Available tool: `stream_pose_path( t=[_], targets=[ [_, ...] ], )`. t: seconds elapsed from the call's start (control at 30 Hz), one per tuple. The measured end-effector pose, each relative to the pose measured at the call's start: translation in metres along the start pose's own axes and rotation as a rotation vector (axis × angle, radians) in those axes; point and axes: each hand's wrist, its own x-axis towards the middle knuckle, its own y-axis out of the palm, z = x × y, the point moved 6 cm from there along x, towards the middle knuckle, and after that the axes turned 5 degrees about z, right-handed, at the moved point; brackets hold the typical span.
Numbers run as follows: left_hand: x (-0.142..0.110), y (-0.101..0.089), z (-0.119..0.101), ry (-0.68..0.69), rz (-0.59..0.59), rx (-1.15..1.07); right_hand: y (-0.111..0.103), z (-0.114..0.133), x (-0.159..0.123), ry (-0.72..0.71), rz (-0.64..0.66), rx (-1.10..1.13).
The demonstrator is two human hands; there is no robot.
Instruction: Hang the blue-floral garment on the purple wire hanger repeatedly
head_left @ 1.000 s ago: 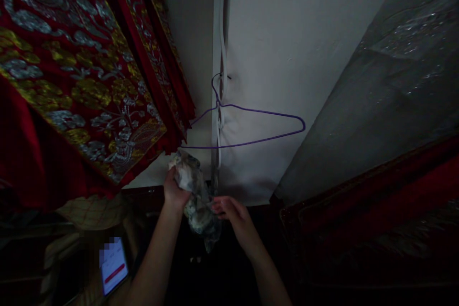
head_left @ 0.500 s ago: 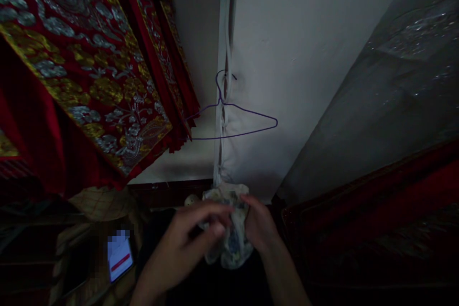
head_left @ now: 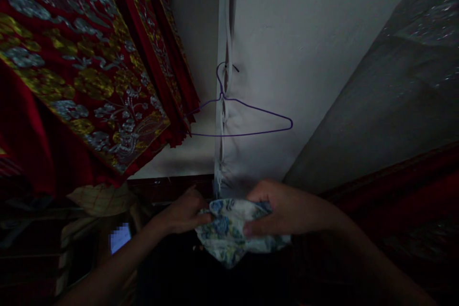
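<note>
A crumpled white cloth with blue and yellowish flowers (head_left: 229,232) is stretched between my hands, low in the head view. My left hand (head_left: 188,213) pinches its left edge. On the other side my right hand (head_left: 278,208) grips it, thumb across the front and fingers behind. The cloth's lower part hangs to a point below my hands. What kind of cloth article it is, I cannot tell in this dim light.
A purple wire hanger (head_left: 256,109) hangs at the wall, above the cloth. Red embroidered fabric (head_left: 89,71) drapes on the left, overlapping the hanger's left end. A lit phone (head_left: 120,238) lies lower left. Shiny grey plastic sheeting (head_left: 380,86) covers the right.
My hands have moved apart, the right one going outward to the right. The bunched cloth is now spread wide between them. My left forearm now partly covers the phone.
</note>
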Motion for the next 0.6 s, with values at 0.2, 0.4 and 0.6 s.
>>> stream_pose_path(
  t=[0.2, 0.4, 0.6],
  targets=[
    [-0.033, -0.061, 0.048, -0.389, -0.362, 0.316, -0.102, 0.011, 0.018, -0.328, -0.869, -0.282],
    [-0.043, -0.079, 0.025, -0.335, -0.618, -0.007, -0.127, -0.045, 0.085, -0.212, -0.82, -0.084],
    [-0.036, -0.078, 0.053, -0.492, -0.31, 0.175, -0.14, -0.048, 0.054, -0.164, -0.906, -0.402]
  ],
)
